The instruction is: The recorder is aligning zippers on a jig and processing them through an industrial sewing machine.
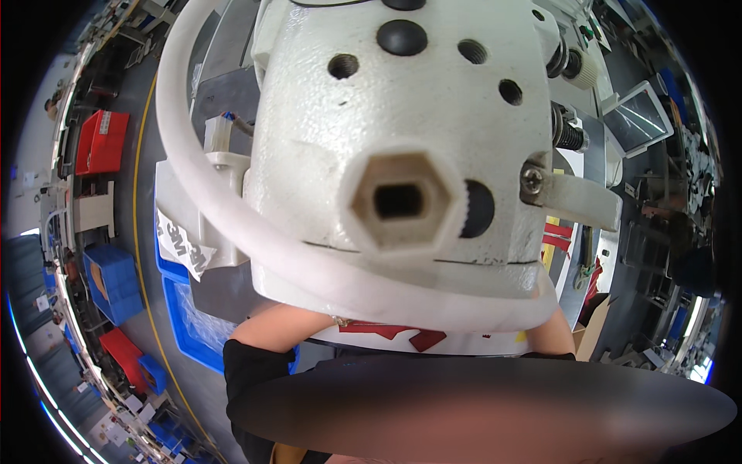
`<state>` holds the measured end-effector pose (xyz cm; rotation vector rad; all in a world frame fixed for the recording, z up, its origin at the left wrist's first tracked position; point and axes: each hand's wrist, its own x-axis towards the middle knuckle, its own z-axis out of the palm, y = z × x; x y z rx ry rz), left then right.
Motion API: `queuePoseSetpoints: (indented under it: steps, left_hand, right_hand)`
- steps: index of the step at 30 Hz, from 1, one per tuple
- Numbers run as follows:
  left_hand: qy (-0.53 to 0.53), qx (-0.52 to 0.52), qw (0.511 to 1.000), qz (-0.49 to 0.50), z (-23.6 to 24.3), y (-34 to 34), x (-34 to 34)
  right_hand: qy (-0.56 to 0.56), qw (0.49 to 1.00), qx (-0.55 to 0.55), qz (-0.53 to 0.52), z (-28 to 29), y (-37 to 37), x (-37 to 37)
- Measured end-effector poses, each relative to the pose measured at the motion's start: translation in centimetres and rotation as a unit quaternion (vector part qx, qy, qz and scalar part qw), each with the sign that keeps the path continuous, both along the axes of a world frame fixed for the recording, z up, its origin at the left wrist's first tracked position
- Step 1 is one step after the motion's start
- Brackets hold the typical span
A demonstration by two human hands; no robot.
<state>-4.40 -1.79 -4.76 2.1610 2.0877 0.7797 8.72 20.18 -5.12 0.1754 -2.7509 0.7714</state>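
A large white machine head (301,178), which looks like a sewing machine, fills the middle of the view. A thick white tube (205,189) curves down its left side and across its lower front. My left forearm (282,326) reaches under the machine from the left, and my right forearm (555,334) goes in at its right. Both hands are hidden behind the machine, so what they hold or touch does not show. Dark red pieces of cloth (375,329) lie on the white work surface (479,344) between my forearms.
On the left, a blue bin (176,321) holds clear plastic. Farther left, a red bin (103,143) and a blue box (116,286) stand beyond a yellow floor line. More red strips (558,236), a screen (638,120) and a cardboard box (592,329) are at the right.
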Motion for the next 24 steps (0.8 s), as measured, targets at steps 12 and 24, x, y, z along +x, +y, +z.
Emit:
queuePoseSetpoints:
  steps: [12, 24]
  left_hand:
    - [-0.028, -0.054, 0.998, 0.010, -1.2, -0.8, 0.6]
    - [-0.024, -0.038, 0.999, 0.030, -0.9, -1.0, 0.5]
  right_hand:
    - [-0.015, 1.000, 0.021, -0.002, 0.7, -0.2, -0.4]
    - [0.016, 0.998, 0.061, 0.017, -0.5, -0.2, -0.3]
